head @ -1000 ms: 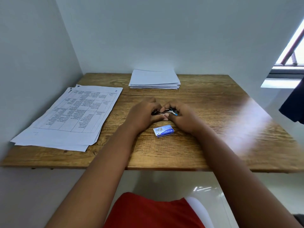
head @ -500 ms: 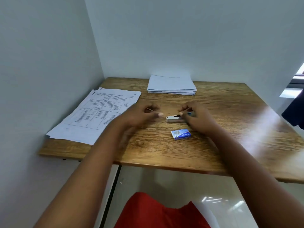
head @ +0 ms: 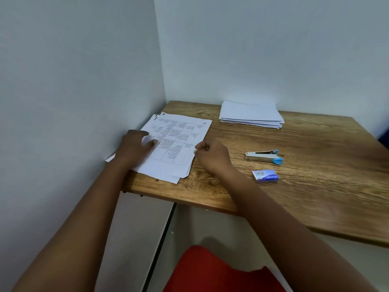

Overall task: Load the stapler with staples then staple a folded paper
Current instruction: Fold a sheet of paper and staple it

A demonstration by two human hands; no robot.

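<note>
Right hand (head: 212, 157) off stapler (head: 263, 157), now pinching printed sheets (head: 176, 144)

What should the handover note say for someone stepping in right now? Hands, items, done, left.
Left hand: fingers spread flat on the printed sheets at the table's left edge.
Right hand: fingers curled, pinching the right edge of those sheets.
Stapler: lying closed on the table, in no hand. Staple box just in front of it.
Blank paper stack at the back by the wall.
Done: cannot tell whether staples are loaded.
Left: take a sheet, fold it, staple it.
</note>
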